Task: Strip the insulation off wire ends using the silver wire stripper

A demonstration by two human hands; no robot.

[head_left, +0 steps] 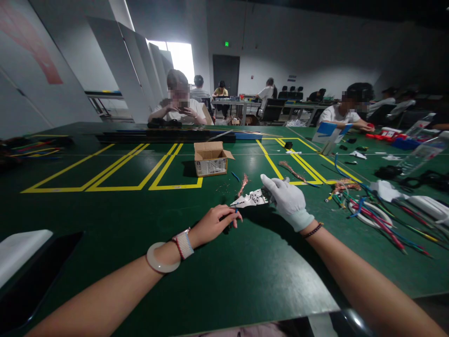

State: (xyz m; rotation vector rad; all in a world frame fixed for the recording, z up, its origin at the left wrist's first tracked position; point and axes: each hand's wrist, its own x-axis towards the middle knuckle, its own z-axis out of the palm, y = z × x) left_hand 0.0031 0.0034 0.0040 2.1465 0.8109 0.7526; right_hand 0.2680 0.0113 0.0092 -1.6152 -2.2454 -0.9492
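Note:
My right hand (288, 199), in a white glove, is closed around the handles of wire strippers (253, 198). Their silver jaws point left toward my bare left hand (219, 220). The left fingers pinch a short blue wire (236, 211) at the tip of the jaws; most of it is hidden behind the fingers. Just beyond the tool lies a bundle of bare copper strands (242, 184), with a small blue piece of insulation (235, 176) beside it. A longer copper bundle (293, 171) rests farther back to the right.
An open cardboard box (211, 166) stands past my hands. Coloured wires (375, 215) are heaped on the right of the green table (115, 224). A dark phone-like slab (38, 276) lies at left. Across the table sit a person (178, 105) and, farther right, another person (345, 114).

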